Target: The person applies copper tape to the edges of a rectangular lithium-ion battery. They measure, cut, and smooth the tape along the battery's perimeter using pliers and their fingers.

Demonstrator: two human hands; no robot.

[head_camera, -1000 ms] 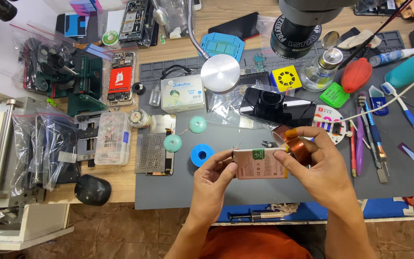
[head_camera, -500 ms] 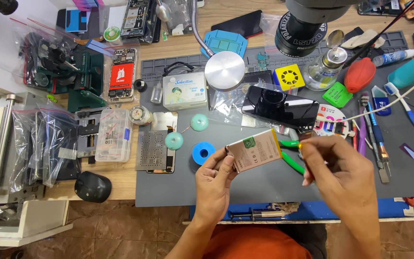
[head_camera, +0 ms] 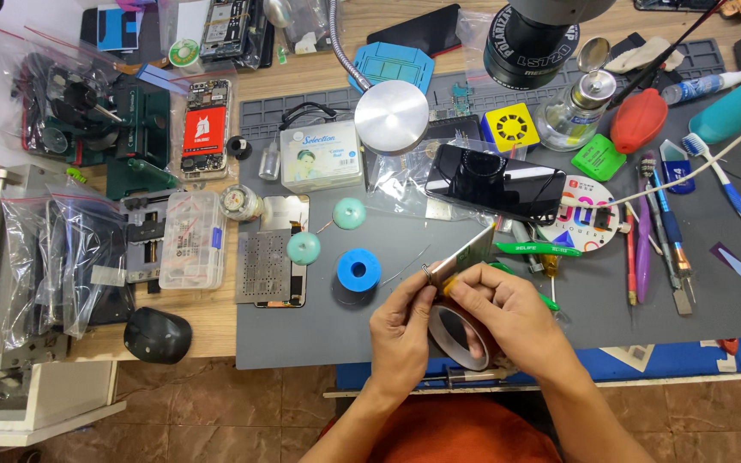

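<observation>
My left hand (head_camera: 400, 330) and my right hand (head_camera: 512, 313) meet over the front edge of the grey mat (head_camera: 302, 330). Between their fingertips is a small copper-coloured circuit board (head_camera: 466, 251), tilted up and seen nearly edge-on. My left thumb and fingers pinch its lower end. A roll of brown tape (head_camera: 459, 336) hangs under my right hand's fingers, which also touch the board's lower end. Whether a strip of tape runs to the board I cannot tell.
Just beyond the hands lie green tweezers (head_camera: 538, 249), a black phone (head_camera: 495, 182), a blue spool (head_camera: 358, 269) and two teal discs (head_camera: 304, 248). Brushes and tools (head_camera: 658, 231) crowd the mat's right side. A microscope lens (head_camera: 529, 39) and round lamp head (head_camera: 391, 117) hang above.
The board has turned from lying face-up to nearly edge-on. Both hands have drawn closer together, and the tape roll has dropped from beside the board to below the hands.
</observation>
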